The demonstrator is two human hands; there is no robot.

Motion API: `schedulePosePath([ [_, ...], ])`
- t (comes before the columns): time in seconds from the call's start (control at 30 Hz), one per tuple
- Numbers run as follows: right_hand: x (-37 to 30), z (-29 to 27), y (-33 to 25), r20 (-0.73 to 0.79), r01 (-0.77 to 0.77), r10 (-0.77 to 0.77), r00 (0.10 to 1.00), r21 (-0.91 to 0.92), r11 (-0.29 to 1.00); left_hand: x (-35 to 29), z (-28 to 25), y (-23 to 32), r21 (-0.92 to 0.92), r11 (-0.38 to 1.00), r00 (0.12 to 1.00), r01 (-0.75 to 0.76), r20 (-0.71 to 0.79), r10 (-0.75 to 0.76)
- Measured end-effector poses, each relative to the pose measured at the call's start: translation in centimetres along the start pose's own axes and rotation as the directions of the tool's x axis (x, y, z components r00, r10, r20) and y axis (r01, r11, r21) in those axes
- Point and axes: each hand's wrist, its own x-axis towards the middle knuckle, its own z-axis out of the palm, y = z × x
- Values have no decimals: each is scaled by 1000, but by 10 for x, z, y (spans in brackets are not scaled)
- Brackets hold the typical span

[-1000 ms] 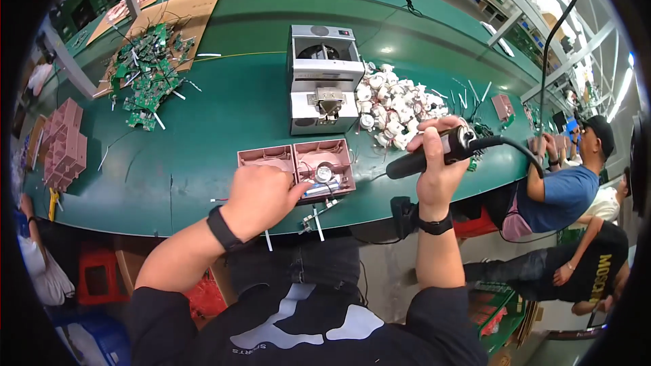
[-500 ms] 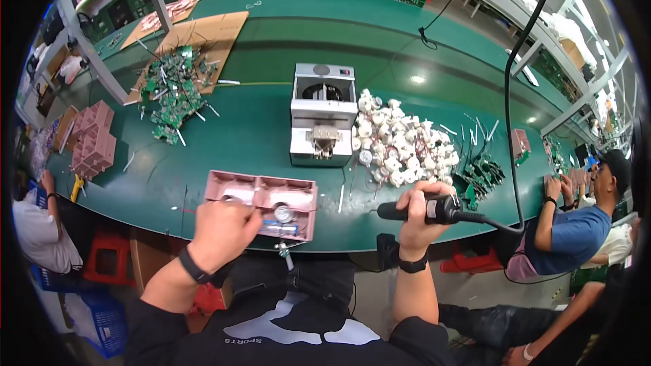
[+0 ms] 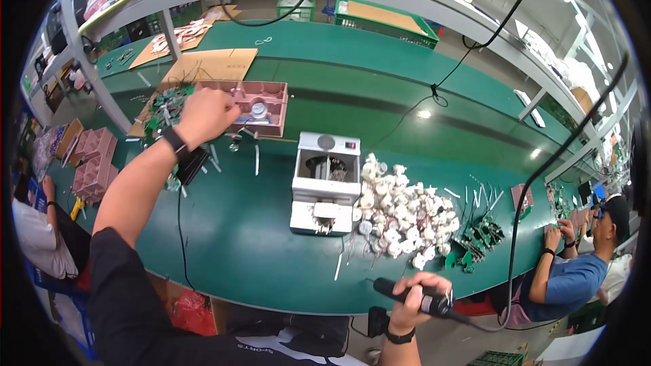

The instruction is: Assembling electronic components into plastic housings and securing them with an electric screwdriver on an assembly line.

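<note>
My left hand point(image 3: 209, 118) reaches far out over the left of the green bench, its fingers closed on the left side of a pink plastic box point(image 3: 281, 118). A round white-and-silver part point(image 3: 259, 109) and a blue piece point(image 3: 255, 121) sit in the box's compartments. Beneath its near edge a small metallic part point(image 3: 234, 144) hangs or lies with wires; I cannot tell which. By the bench's front edge my right hand point(image 3: 415, 297) is wrapped round a black corded electric screwdriver point(image 3: 389, 289); its tip points left, touching nothing.
A grey machine with an open drum point(image 3: 325, 193) stands mid-bench, beside a heap of white round parts point(image 3: 407, 220). Circuit boards lie at right point(image 3: 485, 234) and beside my left hand point(image 3: 165, 103). Stacked pink boxes point(image 3: 95, 163) stand far left. The screwdriver's cable point(image 3: 517, 244) loops at right; co-workers sit both sides.
My left hand has carried the pink box from the bench's front edge forward to its far left. The right hand still holds the screwdriver, now lower in view. The view has shifted too.
</note>
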Motion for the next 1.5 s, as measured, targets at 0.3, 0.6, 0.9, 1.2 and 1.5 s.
schedulePosePath([
  [0.3, 1, 7, -1, -85, -36, 30, 996, -76, 996, 153, 179, 50, -111, 993, 990, -40, 131, 55],
  [0.6, 7, 19, -6, -6, -86, 86, 996, -142, 986, 187, 241, 76, -85, 996, 993, -30, 110, 39],
  [0.9, 37, 29, 51, 68, -314, 401, 914, -510, 801, 28, 104, 85, -559, 829, 999, -3, -38, -22],
  [1.2, 103, 73, 103, 456, -316, 493, 741, -411, 855, -226, 63, 53, -751, 599, 960, 279, 195, -203],
  [1.5, 59, 33, 133, 634, 388, 204, 746, -663, 640, -310, 45, 37, -698, 639, 944, 323, 187, -273],
])
